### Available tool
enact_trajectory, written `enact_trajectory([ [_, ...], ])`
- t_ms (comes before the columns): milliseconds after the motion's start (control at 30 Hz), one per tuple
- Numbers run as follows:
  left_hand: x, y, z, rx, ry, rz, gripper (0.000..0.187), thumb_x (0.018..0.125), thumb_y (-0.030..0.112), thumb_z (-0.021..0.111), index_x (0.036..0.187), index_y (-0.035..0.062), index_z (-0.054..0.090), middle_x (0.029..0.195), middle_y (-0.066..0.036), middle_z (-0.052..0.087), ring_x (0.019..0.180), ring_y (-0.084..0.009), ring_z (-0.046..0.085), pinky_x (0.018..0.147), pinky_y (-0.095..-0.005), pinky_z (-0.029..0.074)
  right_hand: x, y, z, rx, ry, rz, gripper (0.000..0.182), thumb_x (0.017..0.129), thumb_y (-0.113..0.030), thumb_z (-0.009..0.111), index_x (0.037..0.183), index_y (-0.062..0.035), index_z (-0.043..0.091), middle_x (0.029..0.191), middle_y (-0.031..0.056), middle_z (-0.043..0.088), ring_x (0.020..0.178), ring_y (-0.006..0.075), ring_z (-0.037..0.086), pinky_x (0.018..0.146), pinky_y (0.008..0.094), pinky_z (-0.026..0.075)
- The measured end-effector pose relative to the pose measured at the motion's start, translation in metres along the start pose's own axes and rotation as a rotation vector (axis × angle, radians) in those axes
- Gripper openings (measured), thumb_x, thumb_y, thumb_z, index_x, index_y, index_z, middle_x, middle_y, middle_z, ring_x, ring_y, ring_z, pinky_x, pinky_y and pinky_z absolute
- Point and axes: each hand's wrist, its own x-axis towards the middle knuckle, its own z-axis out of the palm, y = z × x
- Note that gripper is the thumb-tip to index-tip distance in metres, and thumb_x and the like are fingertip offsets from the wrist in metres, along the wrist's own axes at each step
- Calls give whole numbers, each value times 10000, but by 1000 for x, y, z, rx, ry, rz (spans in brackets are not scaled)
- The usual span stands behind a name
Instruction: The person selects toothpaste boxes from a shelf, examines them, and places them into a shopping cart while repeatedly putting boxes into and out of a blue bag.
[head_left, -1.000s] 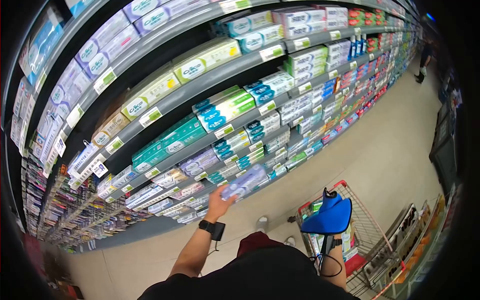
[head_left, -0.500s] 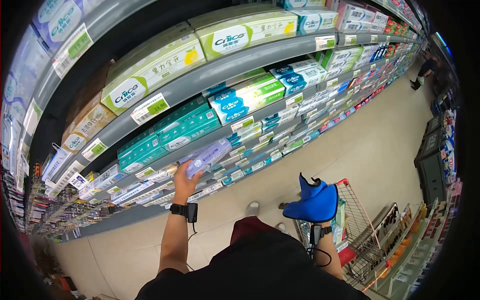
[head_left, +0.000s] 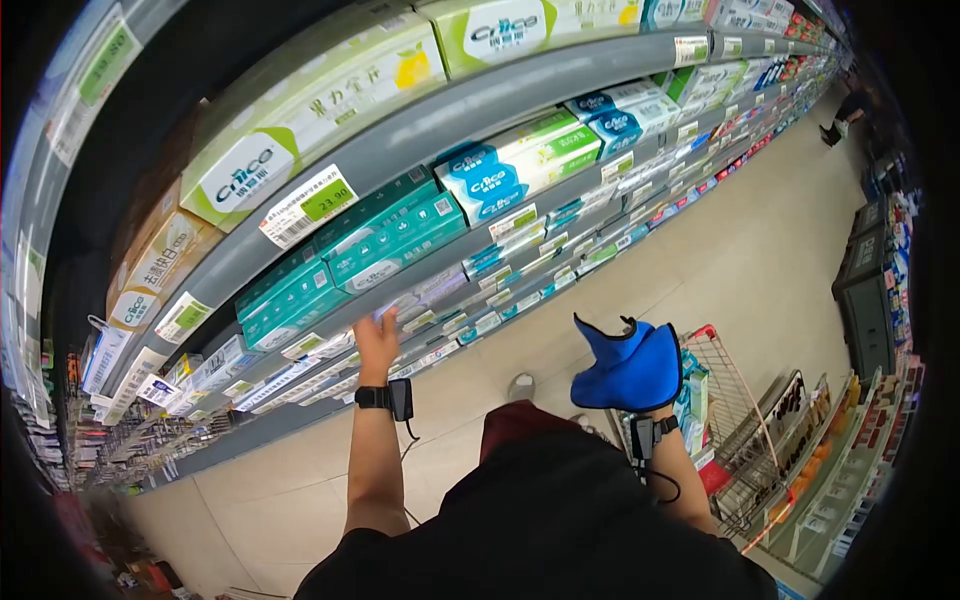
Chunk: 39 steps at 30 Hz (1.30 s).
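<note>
My left hand (head_left: 376, 345) reaches to a lower shelf, its fingers closed round the near end of a purple toothpaste box (head_left: 437, 288). Part of the box is covered by the hand and slightly blurred. It lies along the shelf edge, just below a row of teal toothpaste boxes (head_left: 395, 250). A blue cloth piece with black edging (head_left: 632, 368) covers my right hand, so its fingers are hidden. Only that wrist, with a black strap and small device (head_left: 645, 438), shows below the cloth.
A wire shopping cart (head_left: 740, 390) holding boxed goods stands to my right. Green-and-white toothpaste boxes (head_left: 315, 110) fill the shelf above. A bottle display (head_left: 850, 450) lies at the right. Farther down the aisle is a person (head_left: 845, 115).
The purple box has gone from tilted out in front of the shelf to lying along it, with my left hand still at its end. The blue cloth has risen slightly and turned.
</note>
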Motion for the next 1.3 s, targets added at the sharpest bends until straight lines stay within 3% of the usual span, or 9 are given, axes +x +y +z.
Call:
enact_trajectory([
  [67,-1,-9,-6,35,-172,-151,378,898,178,688,1202,-33,609,1168,-247,649,1058,-403,609,938,-423,445,0,-11,-8,-101,-34,-22,513,912,-513,593,1199,-89,563,1129,138,629,1066,307,593,1018,443,428],
  [267,3,0,-4,199,-146,-7,386,928,190,651,1235,-33,582,1210,-282,612,1146,-478,538,1006,-491,392,2,-45,-28,-350,-150,-46,510,912,-501,599,1210,-88,563,1151,145,631,1083,314,594,1030,451,424],
  [333,5,9,-1,252,-123,4,380,930,192,648,1229,-35,586,1211,-287,609,1145,-488,533,998,-495,397,-1,-39,-23,-330,44,-100,510,823,-484,648,1132,-84,581,1084,147,619,1013,329,588,929,456,442],
  [500,12,21,-2,222,-146,2,371,942,230,640,1201,-32,608,1167,-296,618,1092,-504,546,955,-517,413,-15,-11,8,10,73,-33,592,860,-561,525,1199,-76,545,1155,154,602,1073,330,570,974,464,425],
  [700,11,22,1,475,-135,115,347,947,210,612,1204,-24,621,1198,-282,607,1097,-501,534,959,-562,384,-20,20,44,472,32,47,707,904,-653,378,1279,-66,503,1241,164,581,1145,332,550,1028,473,404],
  [900,5,28,8,617,-31,124,288,924,204,619,1165,55,673,1186,-205,643,1108,-429,572,941,-555,411,-17,31,67,764,-54,86,834,949,-745,231,1359,-56,461,1326,173,560,1217,334,529,1082,482,383],
  [1067,1,39,6,681,-71,74,323,913,212,626,1201,67,647,1196,-198,639,1138,-424,559,975,-571,385,-20,9,50,474,-137,115,873,929,-770,237,1353,-42,464,1333,183,560,1211,338,539,1089,485,375],
  [1100,-1,41,7,714,-97,58,345,908,215,630,1217,63,633,1212,-202,629,1149,-427,552,991,-575,375,-23,18,56,582,-125,116,884,922,-779,237,1346,-39,466,1334,187,560,1211,339,542,1098,482,366],
  [1300,-24,68,23,502,-38,399,510,833,206,672,1285,8,542,1325,-204,524,1189,-447,508,1061,-583,333,-35,15,79,604,-25,68,675,893,-637,479,1218,-51,556,1191,172,620,1116,358,581,1036,513,382],
])
